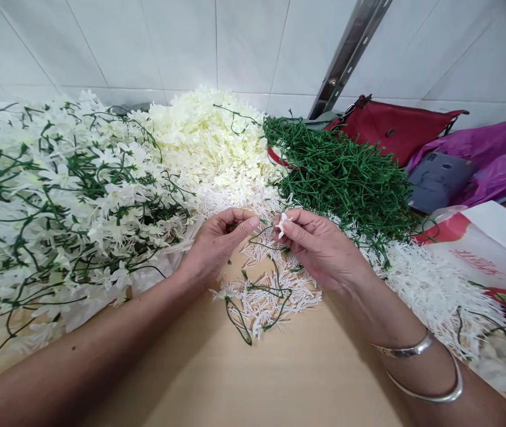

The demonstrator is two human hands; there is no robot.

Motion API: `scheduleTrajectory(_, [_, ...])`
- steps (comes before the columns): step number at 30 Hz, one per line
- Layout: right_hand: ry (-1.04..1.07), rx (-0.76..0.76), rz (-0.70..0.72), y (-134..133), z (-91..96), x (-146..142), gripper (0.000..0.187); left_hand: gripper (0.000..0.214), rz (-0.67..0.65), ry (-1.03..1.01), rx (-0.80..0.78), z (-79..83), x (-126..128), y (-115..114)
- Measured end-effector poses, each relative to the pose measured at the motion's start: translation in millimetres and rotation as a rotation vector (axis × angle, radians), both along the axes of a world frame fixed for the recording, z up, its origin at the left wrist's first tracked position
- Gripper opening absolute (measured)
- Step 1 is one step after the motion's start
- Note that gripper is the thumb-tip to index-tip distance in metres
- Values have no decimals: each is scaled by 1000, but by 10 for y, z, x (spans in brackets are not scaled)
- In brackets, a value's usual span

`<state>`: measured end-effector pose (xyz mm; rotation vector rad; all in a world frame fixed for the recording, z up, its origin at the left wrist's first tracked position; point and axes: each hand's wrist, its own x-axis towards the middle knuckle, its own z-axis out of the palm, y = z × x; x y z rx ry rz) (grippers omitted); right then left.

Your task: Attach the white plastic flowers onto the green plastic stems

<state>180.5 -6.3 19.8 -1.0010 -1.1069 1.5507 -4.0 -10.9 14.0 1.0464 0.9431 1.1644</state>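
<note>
My left hand (217, 240) pinches the tip of a thin green plastic stem (265, 244) between thumb and forefinger. Just to its right, my right hand (319, 243) holds a small white plastic flower piece (282, 223) at its fingertips, almost touching the stem's end. The two hands meet above a scatter of white spiky flower pieces (271, 290) and a few green stems lying on the light wooden table (253, 379). Two silver bangles (426, 373) circle my right wrist.
A big heap of finished white flower sprays (57, 196) fills the left. Cream petals (208, 136) are piled at the back, green stems (346, 172) at back right, more white pieces (435, 290) on the right. A red bag (395, 127), purple bag (497, 154) and white packet (488, 249) sit by the tiled wall.
</note>
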Motion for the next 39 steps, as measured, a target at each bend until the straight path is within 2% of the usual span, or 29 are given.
scheduleTrajectory(8, [28,-63,-32,-16,-32,-88,38,27,-48,5,38,-13,17,-22])
scheduleTrajectory(14, [17,-36,-41,-37,-34,-116,38,21,-75,35,135,-59,33,-23])
scheduleTrajectory(19, [-49,10,-103,-34,-105,-129,38,17,-62,133,214,-86,22,-15])
scheduleTrajectory(26, [-70,75,-170,-61,-250,-201,29,20,0,234,162,-67,19,-36])
scheduleTrajectory(39, [-28,58,-175,-36,-241,-241,32,21,2,254,141,-31,34,-43])
